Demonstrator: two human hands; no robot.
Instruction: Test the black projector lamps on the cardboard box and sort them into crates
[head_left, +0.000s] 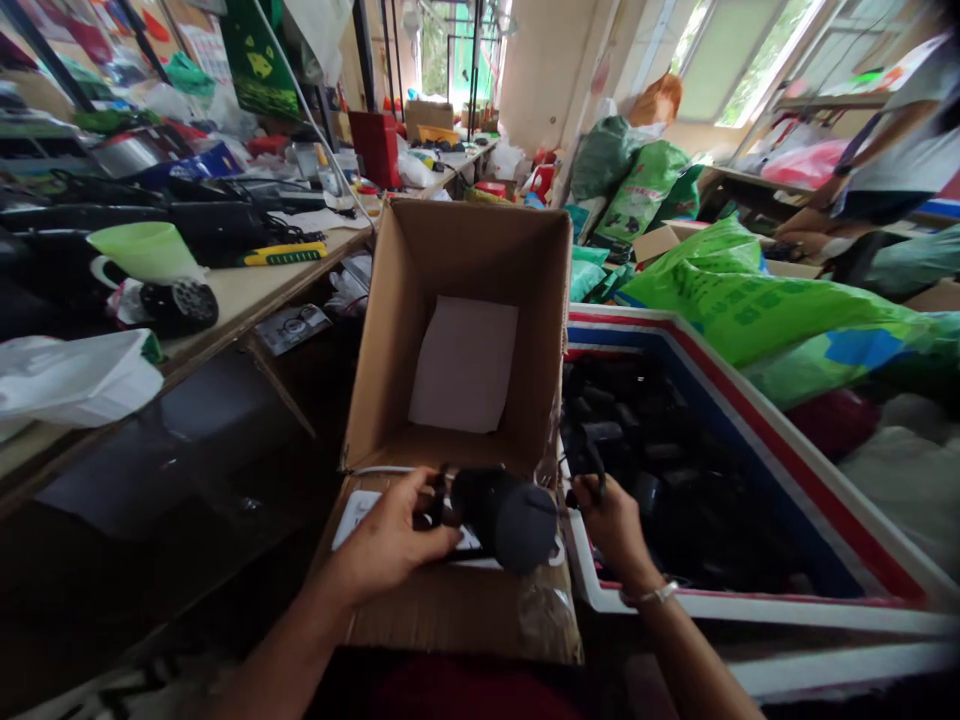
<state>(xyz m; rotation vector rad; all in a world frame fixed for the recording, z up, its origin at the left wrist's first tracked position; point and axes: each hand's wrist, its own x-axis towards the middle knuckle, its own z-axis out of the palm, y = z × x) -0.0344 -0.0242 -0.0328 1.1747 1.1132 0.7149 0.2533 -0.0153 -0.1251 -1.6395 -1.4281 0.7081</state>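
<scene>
A black cylindrical device [510,520] with a round, dull dark end lies above a closed brown cardboard surface [442,610]. The fingers and thumb of my left hand [394,535] grip its left end. Beneath it a flat white piece [356,515] shows in part. My right hand [616,525] is closed around a thin black piece [596,460], perhaps a cord or handle, at the edge of a lined bin [750,608]. Straight ahead of both hands stands an open cardboard box [382,330], with a pale sheet [465,365] on its bottom.
Several dark parts [660,450] fill the bin on the right. Green bags [757,300] lie behind it. On the left, a table [247,290] carries a light green mug [146,250], a white tray [82,375] and a yellow cutter [285,254]. A person [892,150] is at the far right.
</scene>
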